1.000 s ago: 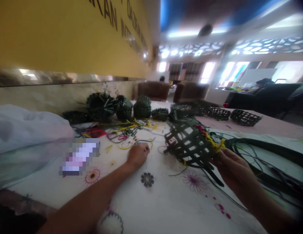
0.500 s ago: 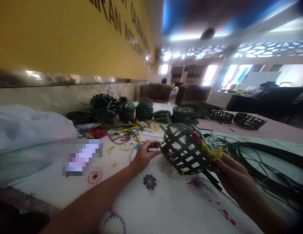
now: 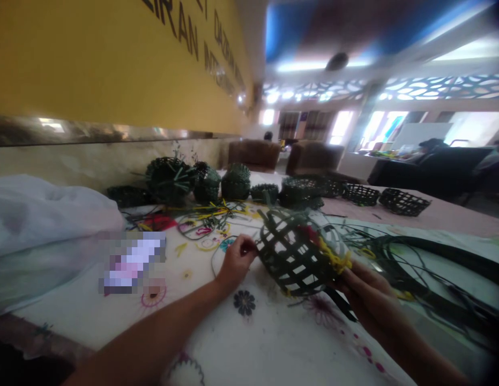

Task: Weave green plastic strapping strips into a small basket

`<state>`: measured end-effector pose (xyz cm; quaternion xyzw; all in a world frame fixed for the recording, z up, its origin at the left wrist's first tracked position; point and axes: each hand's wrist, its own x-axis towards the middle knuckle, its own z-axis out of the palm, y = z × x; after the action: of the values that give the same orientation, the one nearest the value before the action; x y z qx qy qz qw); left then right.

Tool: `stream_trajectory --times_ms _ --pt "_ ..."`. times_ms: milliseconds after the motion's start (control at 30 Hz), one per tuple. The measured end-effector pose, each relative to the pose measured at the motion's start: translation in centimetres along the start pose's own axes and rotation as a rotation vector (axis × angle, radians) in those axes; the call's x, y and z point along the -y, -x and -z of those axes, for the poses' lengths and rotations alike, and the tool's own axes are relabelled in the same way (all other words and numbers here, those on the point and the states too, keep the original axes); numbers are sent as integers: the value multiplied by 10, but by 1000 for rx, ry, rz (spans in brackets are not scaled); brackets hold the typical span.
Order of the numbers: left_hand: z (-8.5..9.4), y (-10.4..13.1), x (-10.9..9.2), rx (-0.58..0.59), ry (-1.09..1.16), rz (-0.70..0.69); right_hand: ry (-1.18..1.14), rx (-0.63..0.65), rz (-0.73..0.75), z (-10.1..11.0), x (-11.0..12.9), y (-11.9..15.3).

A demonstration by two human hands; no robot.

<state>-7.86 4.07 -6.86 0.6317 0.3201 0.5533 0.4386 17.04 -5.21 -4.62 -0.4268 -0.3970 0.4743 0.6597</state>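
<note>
A dark green woven basket (image 3: pixel 291 257) of flat strips is held tilted on its side above the flowered tablecloth, its open lattice showing the cloth behind. My right hand (image 3: pixel 364 284) grips it at the right edge, where yellow strips (image 3: pixel 335 260) are bunched and a bit of red (image 3: pixel 308 235) shows. At the opposite side, my left hand (image 3: pixel 237 262) has thumb and forefinger pinched together against the basket's edge. Whether a thin strand also lies in that pinch is too small to tell. A loose dark strip (image 3: pixel 341 304) hangs below the right side.
Several green baskets (image 3: pixel 236 182) line the table's far side. Coiled dark strips (image 3: pixel 438 252) lie at right. Yellow and green scraps (image 3: pixel 217 214) are scattered behind my left hand. A blurred-out flat object (image 3: pixel 134 262) and a white plastic bag (image 3: pixel 52 214) sit at left.
My left fingers have closed into a pinch at the basket's edge; before, they were slightly apart. The basket and my right hand appear a little further left and lower in view.
</note>
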Motion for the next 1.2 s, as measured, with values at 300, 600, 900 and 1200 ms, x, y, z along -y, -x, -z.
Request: stream_trajectory --times_ms 300,600,900,1200 --pt "1 -1 -11 70 118 101 1 -17 37 14 -6 -9" --pt "-1 2 -10 -79 -108 -34 -39 -55 -2 -1 -3 -2" --pt "-3 4 1 14 -56 3 65 -42 87 -1 3 3" --pt "2 -1 7 162 -162 71 716 -18 519 4 9 9"
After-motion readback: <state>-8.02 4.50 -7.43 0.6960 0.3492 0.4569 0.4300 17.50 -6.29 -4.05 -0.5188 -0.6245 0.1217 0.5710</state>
